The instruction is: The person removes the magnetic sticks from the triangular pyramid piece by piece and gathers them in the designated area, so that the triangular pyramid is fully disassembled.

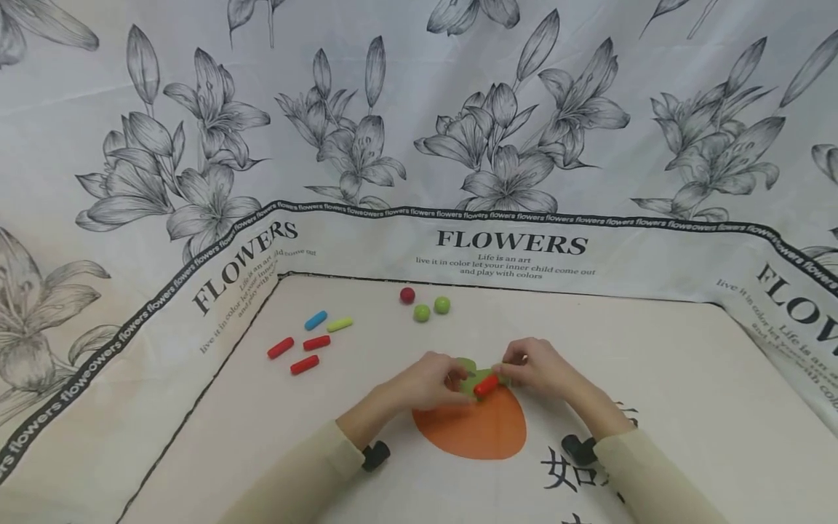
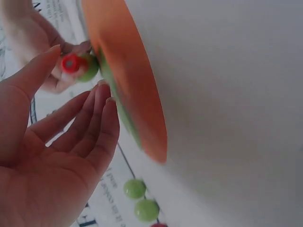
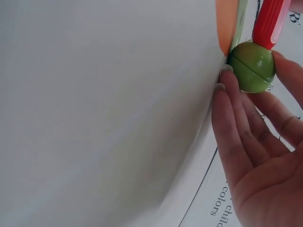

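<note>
Over a green leaf print (image 1: 466, 364) on the tabletop, my right hand (image 1: 540, 367) holds a glossy green ball (image 3: 252, 67) between thumb and fingertips. A ridged red plastic stick (image 1: 487, 386) meets the ball at one end; whether the two are joined, I cannot tell. Facing it from the left is my left hand (image 1: 428, 380), with thumb and fingers spread apart. The left wrist view shows nothing between those fingers, their tips close to the cloth and the stick's round hollow end beyond the thumb.
Farther back lie two green balls (image 1: 422, 313) and a dark red ball (image 1: 407, 295). At the left are several red sticks (image 1: 304, 364), a blue stick (image 1: 316, 320) and a yellow-green stick (image 1: 340, 324). An orange print (image 1: 478, 429) marks the cloth; a flower-patterned curtain (image 1: 511, 175) borders the table.
</note>
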Motion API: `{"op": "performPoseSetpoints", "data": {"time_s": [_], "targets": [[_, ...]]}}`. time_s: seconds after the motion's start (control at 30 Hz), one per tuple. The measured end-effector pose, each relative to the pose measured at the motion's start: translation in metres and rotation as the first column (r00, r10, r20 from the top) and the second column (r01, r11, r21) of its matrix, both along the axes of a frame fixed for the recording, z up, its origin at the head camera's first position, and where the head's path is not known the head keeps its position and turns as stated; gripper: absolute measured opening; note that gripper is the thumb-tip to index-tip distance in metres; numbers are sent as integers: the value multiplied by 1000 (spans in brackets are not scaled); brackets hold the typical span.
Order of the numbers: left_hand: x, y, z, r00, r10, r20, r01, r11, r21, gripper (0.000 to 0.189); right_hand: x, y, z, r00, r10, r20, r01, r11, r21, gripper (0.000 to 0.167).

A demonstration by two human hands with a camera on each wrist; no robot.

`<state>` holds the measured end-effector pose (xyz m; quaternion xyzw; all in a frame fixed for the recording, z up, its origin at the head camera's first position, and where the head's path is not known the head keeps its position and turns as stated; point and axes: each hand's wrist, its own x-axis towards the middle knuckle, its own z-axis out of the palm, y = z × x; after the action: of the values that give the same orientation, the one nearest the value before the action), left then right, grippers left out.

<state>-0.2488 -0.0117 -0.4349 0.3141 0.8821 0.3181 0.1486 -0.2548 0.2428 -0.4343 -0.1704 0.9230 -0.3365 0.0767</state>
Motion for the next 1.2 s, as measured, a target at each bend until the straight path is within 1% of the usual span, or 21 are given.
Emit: {"op": "performPoseSetpoints", "data": {"time_s": [0.07,0.17,0.33,0.4,0.5,0.63,0.7,0.9,1.07,1.2], "targets": [[-3,9,-3,1000,12,19,-13,1000,16,24,-1,-2,2,1000,-6,-4,6,1000,10,15],[-7,16,-7,998,29,51,-31,999,40,14,-2,-5,4,1000,-14,-9,15,999,34,19],[-14,21,-9,996,43,79,-49,996,78,9,-3,-7,7,1000,-31,-5,31,997,70,23],[-16,22,-8,995,48,90,-56,995,82,8,-3,-6,9,1000,-16,-4,16,997,80,24],[-17,23,-8,993,63,102,-72,994,85,6,-4,-2,11,999,48,2,-48,996,74,22],[-17,24,-9,989,86,119,-97,991,89,7,-4,6,11,989,144,33,-145,989,33,25],[-17,23,-10,987,96,129,-108,991,82,9,-4,8,9,985,165,50,-166,986,10,27],[-18,20,-15,986,109,126,-118,991,60,16,0,7,2,987,146,65,-145,989,-8,18],[-22,19,-12,984,100,148,-113,990,80,13,-1,6,3,990,128,63,-128,992,-6,14],[-27,18,-9,983,90,162,-104,991,81,11,-3,4,6,992,114,59,-114,993,7,13]]}}
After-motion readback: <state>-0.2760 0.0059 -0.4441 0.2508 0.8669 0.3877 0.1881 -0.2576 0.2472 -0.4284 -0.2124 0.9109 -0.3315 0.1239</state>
